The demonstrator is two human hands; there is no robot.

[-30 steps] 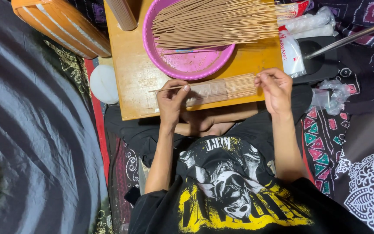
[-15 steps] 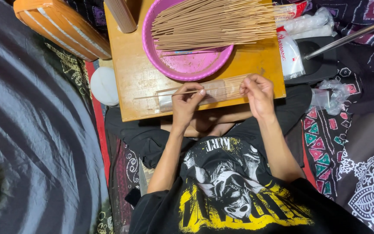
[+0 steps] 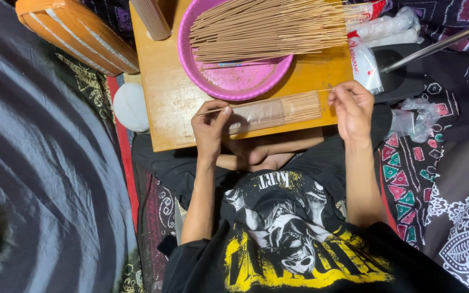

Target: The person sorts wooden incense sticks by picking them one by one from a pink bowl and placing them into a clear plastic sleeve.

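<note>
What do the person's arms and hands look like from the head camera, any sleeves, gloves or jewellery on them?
Both arms are bare from the short sleeves of a black T-shirt with a yellow and white print. The left hand and right hand wear no gloves. No rings, watch or bracelets show on either wrist or on the fingers in this view.

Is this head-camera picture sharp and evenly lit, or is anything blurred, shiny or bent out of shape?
In the head view, light falls evenly on the wooden board and pink basin, with only soft shadows. The left hand and right hand look sharp. The clear sleeve of sticks shows faint glare. The dark striped cloth at the left edge looks stretched and curved by the wide lens.
</note>
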